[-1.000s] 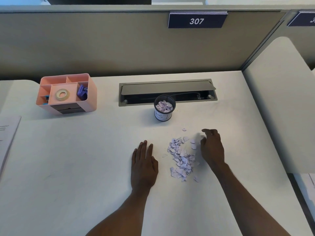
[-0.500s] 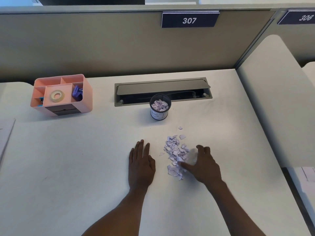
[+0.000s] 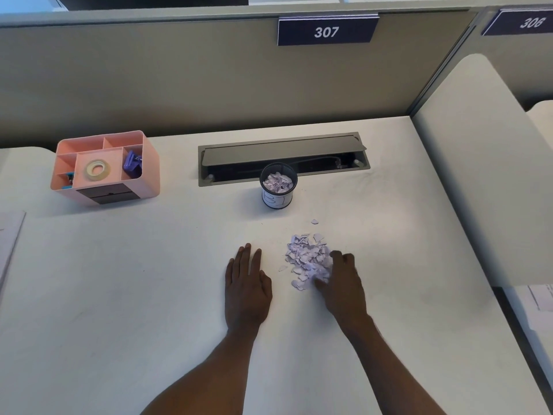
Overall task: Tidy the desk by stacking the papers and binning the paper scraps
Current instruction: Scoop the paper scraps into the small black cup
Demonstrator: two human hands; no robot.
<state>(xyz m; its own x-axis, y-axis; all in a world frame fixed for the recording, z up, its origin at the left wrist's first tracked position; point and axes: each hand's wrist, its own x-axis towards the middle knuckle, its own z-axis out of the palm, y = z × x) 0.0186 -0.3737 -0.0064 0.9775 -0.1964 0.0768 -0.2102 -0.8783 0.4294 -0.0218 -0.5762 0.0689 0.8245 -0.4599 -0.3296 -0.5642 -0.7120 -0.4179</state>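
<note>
**lilac scraps under the right hand, mesh bin behind them**

pale lilac paper scraps point(image 3: 306, 260) lie in a loose pile on the white desk point(image 3: 119, 295), right of centre. we see the right hand point(image 3: 341, 284) at the pile's right edge. its fingers curl round the scraps there and its thumb is tucked against the near side. motion blur keeps us from telling how many pieces it holds. the left hand point(image 3: 247, 290) lies flat on the desk just left of the pile. its palm is down and its fingers are straight and together, and it touches no paper. one stray scrap point(image 3: 314, 221) sits apart, between the pile and the bin.

the small black mesh bin point(image 3: 278, 187) stands upright behind the pile and already holds a heap of the same lilac pieces. its white label has handwriting that starts with a "b". the rest we cannot read for certain. directly behind it, a grey cable hatch point(image 3: 282, 158) is set into the desk with its flap raised.

at far left stands a pink desk organiser point(image 3: 104, 169). a roll of tape point(image 3: 97, 170) lies in its middle compartment and a purple binder clip point(image 3: 131, 164) in the one to the right. a sheet of paper point(image 3: 10, 244) shows at the desk's left edge, cut off by the frame.

on the partition, a dark nameplate point(image 3: 326, 31) reads "307" in white. a second plate point(image 3: 531, 23) on the next bay reads "306".
</note>
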